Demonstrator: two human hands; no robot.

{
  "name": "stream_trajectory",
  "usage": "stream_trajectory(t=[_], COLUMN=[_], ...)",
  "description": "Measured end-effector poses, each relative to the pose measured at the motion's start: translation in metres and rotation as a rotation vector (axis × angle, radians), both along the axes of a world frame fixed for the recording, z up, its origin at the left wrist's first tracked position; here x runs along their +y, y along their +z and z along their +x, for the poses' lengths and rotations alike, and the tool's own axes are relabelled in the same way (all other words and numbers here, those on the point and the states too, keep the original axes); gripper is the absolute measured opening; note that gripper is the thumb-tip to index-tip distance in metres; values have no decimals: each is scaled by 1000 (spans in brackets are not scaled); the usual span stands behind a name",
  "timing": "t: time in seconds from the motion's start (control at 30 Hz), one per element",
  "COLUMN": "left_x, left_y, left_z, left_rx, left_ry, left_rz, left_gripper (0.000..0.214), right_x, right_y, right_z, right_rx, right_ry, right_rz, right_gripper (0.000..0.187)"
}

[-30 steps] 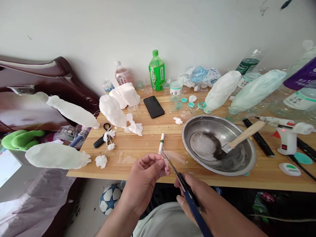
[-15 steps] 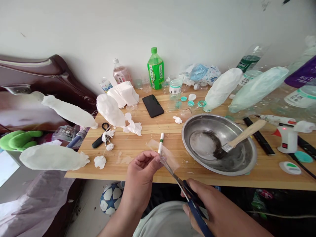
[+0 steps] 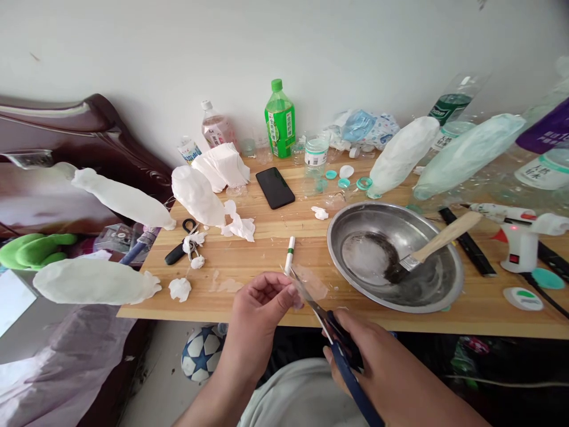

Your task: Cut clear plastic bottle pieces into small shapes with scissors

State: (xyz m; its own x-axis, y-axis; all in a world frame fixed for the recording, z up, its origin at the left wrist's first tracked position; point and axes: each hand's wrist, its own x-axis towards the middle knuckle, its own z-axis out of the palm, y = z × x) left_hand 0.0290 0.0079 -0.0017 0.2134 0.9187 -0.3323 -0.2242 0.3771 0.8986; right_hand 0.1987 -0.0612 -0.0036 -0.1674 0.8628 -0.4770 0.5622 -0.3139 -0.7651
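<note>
Cutting was the step in hand, as far as I could judge from across the tabletop [image 3: 249, 314]. The left hand [image 3: 262, 308] had its thumb and forefinger pinched together on a scrap of clear film [image 3: 315, 283], which spread out above the near side of the wood, just left of the metal bowl [image 3: 395, 299]. The right hand [image 3: 373, 356] was wrapped around the handles of the scissors [image 3: 328, 326], their slim blades slanting up to the film beside the left fingertips, a little parted by the look of them. A white pen with a green band [image 3: 290, 252] lay just beyond; whether the fingers touched its near end, I couldn't tell. The next snip, to my mind, called for holding that flimsy sheet taut, closing the blades gently, and keeping the left thumb clear, since the edges ran awfully near it.
</note>
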Motion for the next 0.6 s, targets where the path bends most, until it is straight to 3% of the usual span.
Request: stream_trajectory(t=[0.3,0.6], left_x=[2,-2], left_y=[3,-2], left_z=[-1,2], left_rx=[16,9], left_ry=[-57,-3], left_rz=[-1,-22], left_gripper=[11,17], right_x=[0,-1], right_y=[-7,-13], right_z=[-1,0], right_rx=[-4,10], right_ry=[-18,-27], right_rz=[10,53], right_gripper=[16,16])
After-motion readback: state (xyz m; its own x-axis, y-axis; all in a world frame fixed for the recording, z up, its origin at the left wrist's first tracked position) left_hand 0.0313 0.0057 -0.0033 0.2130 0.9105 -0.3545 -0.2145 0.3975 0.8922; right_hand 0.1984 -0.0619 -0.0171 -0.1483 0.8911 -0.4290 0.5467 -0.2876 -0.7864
